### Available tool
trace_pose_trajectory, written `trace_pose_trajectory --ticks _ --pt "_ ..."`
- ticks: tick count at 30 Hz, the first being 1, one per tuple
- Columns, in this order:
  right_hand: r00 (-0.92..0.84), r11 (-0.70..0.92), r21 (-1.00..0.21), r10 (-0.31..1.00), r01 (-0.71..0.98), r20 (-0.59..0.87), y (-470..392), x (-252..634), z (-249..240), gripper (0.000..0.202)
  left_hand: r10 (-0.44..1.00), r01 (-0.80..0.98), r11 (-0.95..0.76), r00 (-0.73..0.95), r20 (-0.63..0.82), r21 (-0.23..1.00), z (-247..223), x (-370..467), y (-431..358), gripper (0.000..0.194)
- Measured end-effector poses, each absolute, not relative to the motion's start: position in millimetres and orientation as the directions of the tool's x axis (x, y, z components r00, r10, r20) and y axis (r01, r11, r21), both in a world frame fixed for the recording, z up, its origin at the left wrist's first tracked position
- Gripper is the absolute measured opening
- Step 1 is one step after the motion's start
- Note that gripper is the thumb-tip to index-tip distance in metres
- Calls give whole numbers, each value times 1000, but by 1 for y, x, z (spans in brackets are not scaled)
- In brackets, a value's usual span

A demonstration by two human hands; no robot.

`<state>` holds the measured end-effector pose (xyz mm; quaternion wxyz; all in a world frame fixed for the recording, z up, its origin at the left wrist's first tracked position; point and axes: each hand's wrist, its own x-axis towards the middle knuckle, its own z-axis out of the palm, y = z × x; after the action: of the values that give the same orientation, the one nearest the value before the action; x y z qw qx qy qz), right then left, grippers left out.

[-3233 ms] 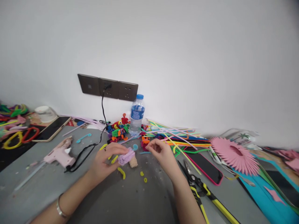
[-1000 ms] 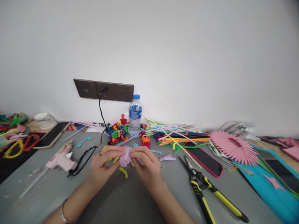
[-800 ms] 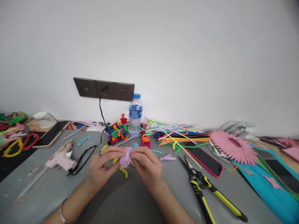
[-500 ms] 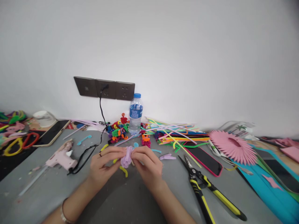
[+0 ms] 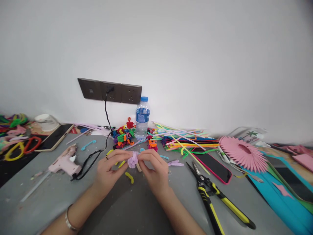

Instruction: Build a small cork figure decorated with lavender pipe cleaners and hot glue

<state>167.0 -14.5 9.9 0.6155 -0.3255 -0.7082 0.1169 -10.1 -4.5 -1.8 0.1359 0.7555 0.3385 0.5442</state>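
Left wrist: we've got a silver bracelet [image 5: 69, 220] on it.
Near right: our black-and-yellow cutters [image 5: 207, 186] lie on the gray tabletop [image 5: 144, 210], blades apart, pointing away from us.
Left hand [image 5: 106, 173]: fingers pinched on the left side of the lilac bundle [image 5: 132, 160]; dark ring on one finger.
Right hand [image 5: 155, 171]: fingers pinched on the bundle's right side, opposite.
Bundle: fuzzy, looped, held up between both our hands over the tabletop; fine detail too small to read.
Around the bundle: yellow fuzzy piece [image 5: 129, 178] on the tabletop, nearer us; tan piece [image 5: 139, 167] partly hidden behind our right fingers.
Left side: pink glue gun [image 5: 65, 164] on its side, translucent stick [image 5: 35, 186] trailing from its rear.
Right side: pink-edged phone [image 5: 215, 167] lying flat past the cutters; lilac pieces [image 5: 175, 163] between it and our right hand; pink pleated ring [image 5: 242, 152] farther right.
Far middle: water bottle [image 5: 142, 122] upright, blue cap; multicolored fuzzy figures [image 5: 124, 137] to its left, loose stems [image 5: 188, 141] to its right.
Wall [image 5: 195, 65]: dark socket panel [image 5: 93, 89], black cord [image 5: 106, 114] plugged in, running down to the glue gun.
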Motion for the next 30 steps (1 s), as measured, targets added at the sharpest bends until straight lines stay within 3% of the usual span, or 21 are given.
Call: trace_pose_trajectory --ticks 9,16,24,30 --pt "6 687 -661 692 302 722 -12 164 5 14 696 423 -690 163 700 588 1 -6 -5 15" --pt "-3 686 -660 694 306 720 -10 164 3 14 750 382 -642 134 647 665 -2 -5 -6 12" --pt "-19 682 -660 700 316 714 -11 165 5 14 712 424 -674 156 685 604 4 -5 -4 7" --pt "-22 680 -667 705 304 709 -10 165 3 13 725 378 -669 142 674 640 4 -2 -5 10"
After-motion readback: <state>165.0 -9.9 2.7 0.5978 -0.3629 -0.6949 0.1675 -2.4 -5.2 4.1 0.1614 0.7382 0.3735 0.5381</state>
